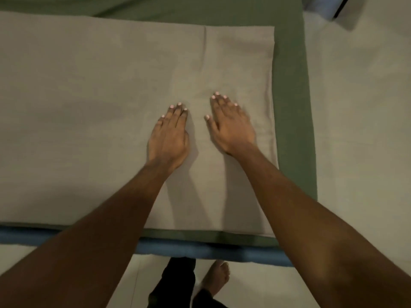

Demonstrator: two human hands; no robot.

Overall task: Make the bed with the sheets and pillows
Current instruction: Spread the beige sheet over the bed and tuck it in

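Observation:
A folded beige sheet (89, 107) lies flat on the bed, over a green sheet (291, 107) that covers the mattress. My left hand (170, 136) rests palm down on the beige sheet near its middle, fingers straight and together. My right hand (231, 125) lies flat beside it, a little further right, fingers straight. Both hands press on the cloth and hold nothing. A vertical fold line runs up the beige sheet beyond my hands. No pillow is in view.
A blue mattress edge (200, 248) runs along the near side of the bed. Pale floor (360, 130) lies to the right and below. My bare foot (216, 278) and dark trouser leg stand by the bed. A dark object (329, 7) sits at the top right.

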